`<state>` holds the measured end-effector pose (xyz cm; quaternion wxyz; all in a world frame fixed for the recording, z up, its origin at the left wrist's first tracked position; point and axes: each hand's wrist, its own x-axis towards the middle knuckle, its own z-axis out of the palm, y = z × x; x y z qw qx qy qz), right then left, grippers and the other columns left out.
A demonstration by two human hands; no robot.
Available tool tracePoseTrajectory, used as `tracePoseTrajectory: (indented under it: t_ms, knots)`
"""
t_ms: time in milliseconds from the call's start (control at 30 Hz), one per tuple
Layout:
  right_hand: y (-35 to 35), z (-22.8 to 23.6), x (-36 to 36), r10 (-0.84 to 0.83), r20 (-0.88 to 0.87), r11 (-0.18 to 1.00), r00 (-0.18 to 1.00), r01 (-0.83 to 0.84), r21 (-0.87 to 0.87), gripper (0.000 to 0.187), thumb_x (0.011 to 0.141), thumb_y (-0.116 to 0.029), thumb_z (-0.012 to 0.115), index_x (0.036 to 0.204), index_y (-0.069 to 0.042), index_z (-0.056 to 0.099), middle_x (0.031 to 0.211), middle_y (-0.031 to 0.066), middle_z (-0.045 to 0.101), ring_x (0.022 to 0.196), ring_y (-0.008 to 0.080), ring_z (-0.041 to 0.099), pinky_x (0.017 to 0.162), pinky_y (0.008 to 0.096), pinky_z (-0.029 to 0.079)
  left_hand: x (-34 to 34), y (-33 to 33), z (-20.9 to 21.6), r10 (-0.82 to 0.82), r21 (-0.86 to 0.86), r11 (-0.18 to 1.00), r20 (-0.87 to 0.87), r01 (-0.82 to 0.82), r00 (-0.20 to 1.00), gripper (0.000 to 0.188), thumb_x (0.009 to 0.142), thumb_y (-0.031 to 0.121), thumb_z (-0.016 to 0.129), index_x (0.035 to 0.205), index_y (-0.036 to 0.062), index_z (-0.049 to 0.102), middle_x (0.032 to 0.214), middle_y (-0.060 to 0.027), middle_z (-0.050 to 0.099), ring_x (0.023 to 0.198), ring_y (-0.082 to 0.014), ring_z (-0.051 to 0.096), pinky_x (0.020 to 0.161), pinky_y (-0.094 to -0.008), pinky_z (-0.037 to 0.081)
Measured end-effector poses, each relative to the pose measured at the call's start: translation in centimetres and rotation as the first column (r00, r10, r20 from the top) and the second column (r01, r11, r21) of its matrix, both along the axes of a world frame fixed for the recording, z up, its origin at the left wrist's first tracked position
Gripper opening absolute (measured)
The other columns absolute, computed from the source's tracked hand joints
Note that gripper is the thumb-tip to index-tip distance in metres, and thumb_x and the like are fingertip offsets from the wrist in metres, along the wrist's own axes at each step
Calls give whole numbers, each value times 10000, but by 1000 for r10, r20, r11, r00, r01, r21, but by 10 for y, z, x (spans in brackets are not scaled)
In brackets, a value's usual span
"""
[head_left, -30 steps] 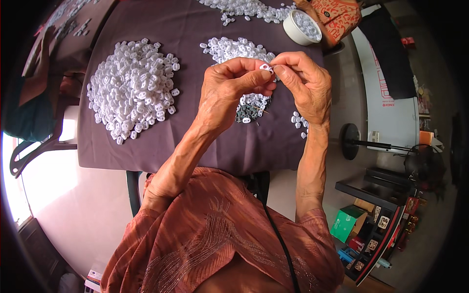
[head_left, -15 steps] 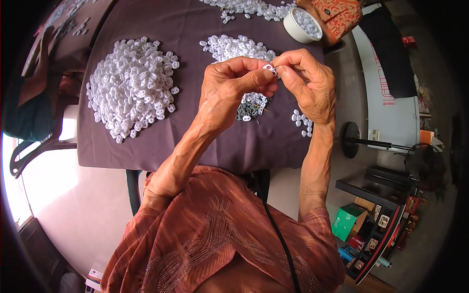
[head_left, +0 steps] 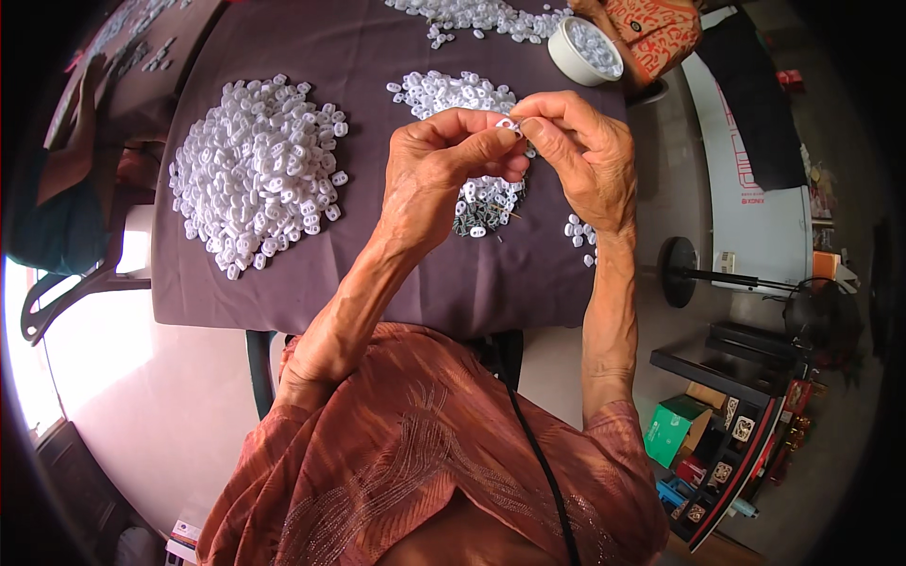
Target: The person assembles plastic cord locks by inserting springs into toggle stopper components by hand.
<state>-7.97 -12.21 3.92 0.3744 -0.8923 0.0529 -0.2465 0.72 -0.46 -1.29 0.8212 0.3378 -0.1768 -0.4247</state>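
Note:
A small white plastic piece with holes is pinched between the thumb and forefinger of my left hand, above the table. My right hand meets it there, thumb and forefinger pressed together at the piece's edge; whatever they hold is too small to make out. Below and behind my hands lie a heap of the same white pieces and a little pile of dark grey metal bits, partly hidden by my left hand. A few white pieces lie under my right wrist.
On the dark tablecloth, a large mound of white pieces stands at left. A white tub sits far right, beside a person in an orange patterned garment. Another person's arm shows at far left.
Both hands have shifted slightly left together, still meeting at the white piece. The person at the far right has moved, and an arm now shows behind the tub.

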Motion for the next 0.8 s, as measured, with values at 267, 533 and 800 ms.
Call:
tracePoseTrajectory:
  t_ms: [267,533,800]
  knots:
    - [-3,-8,0,-13,-7,990,1000,14,139,129,852,-83,529,934,10,567,813,42,622,765,71,568,681,185,435,4,-1,-1,1,-3,1000,1,-1,1000,147,802,54,574,886,-65,571,820,-147,614,693,-208,612,655,-313,513]
    - [-8,-15,0,14,57,985,998,-24,172,104,822,-107,569,875,-19,575,714,42,617,671,75,571,593,215,445,3,-2,-2,-19,23,1000,25,18,1000,144,801,57,577,890,-56,574,821,-140,614,703,-205,615,660,-312,511]
    - [-8,-9,-6,37,-14,987,999,-34,159,106,843,-80,545,902,7,558,809,24,606,726,39,521,641,161,406,0,-1,-1,-30,27,999,39,29,999,136,804,56,574,887,-51,576,817,-131,614,698,-200,613,655,-307,507]
